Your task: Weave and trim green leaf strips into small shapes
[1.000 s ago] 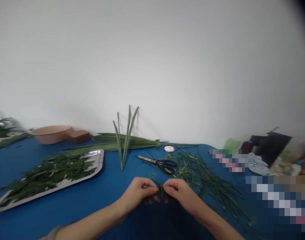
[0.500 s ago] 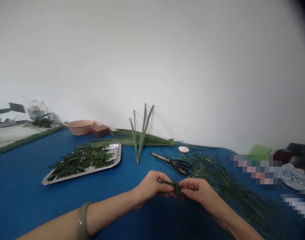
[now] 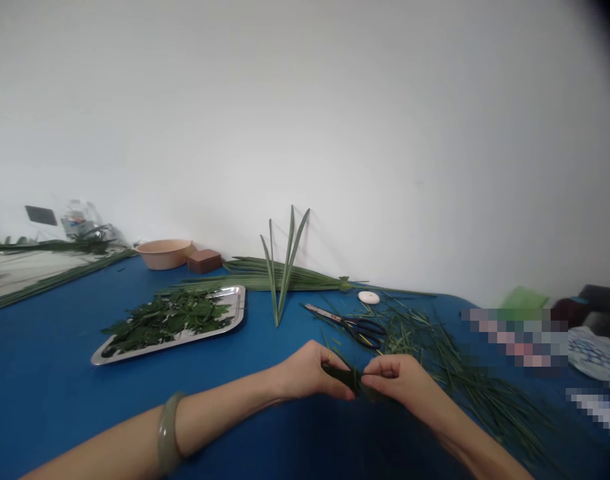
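My left hand (image 3: 312, 372) is closed around a small dark green folded leaf piece (image 3: 347, 377), thumb below and fingers above. My right hand (image 3: 399, 380) meets it from the right, thumb and forefinger pinched at the piece's right edge. Thin green strips stick up from the leaf between the two hands; their exact shape is blurred. Just beyond the hands lie black-handled scissors (image 3: 352, 327), blades pointing left. Narrow green leaf trimmings (image 3: 465, 373) are scattered to the right of my right hand.
A metal tray (image 3: 237, 307) of leafy cuttings lies left on the blue table (image 3: 59, 333). Behind it are a peach basin (image 3: 165, 255), a brown box (image 3: 205, 261) and long leaves (image 3: 249, 283). Upright blades (image 3: 283, 280) and a white oval object (image 3: 369, 297) are near the wall.
My left hand has turned and opened its grip a little, so more of the dark leaf shows. My right hand has shifted slightly right, still pinching. The view has moved a little.
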The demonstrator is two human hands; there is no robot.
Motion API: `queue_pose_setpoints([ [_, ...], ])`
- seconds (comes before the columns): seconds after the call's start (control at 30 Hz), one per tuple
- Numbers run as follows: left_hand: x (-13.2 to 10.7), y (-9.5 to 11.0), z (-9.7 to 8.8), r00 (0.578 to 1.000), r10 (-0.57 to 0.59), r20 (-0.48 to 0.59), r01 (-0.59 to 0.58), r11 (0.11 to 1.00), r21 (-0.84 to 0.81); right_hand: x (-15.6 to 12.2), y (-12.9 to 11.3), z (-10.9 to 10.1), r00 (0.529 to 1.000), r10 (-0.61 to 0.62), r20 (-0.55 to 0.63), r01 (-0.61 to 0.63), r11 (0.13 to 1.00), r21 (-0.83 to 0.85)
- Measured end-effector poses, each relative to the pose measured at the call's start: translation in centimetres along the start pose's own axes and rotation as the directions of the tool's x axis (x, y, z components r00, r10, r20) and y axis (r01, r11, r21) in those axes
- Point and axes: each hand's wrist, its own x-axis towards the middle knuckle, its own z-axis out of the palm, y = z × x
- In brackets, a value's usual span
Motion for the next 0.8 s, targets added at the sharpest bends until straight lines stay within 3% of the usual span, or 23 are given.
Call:
queue_pose_setpoints([
  [0.1, -0.2, 0.5, -0.1, 0.999, 0.015, 0.046, -0.019, 0.997, 0.077, 0.3, 0.6, 0.1, 0.999, 0.026, -0.029, -0.025, 0.999, 0.023],
  [0.23, -0.3, 0.5, -0.1, 1.0, 0.013, 0.028, -0.015, 0.996, 0.093, 0.5, 0.9, 0.4, 0.997, 0.042, -0.061, -0.037, 0.996, 0.08],
  [0.63, 0.3, -0.1, -0.1, 0.98, -0.046, -0.192, 0.041, 0.999, -0.027, -0.2, -0.4, -0.9, 0.943, 0.169, -0.286, -0.083, 0.953, 0.29],
  [0.8, 0.3, -0.2, 0.1, 0.959, -0.055, -0.277, 0.038, 0.997, -0.068, -1.2, -1.5, -0.4, 0.957, 0.098, -0.272, -0.06, 0.988, 0.144],
])
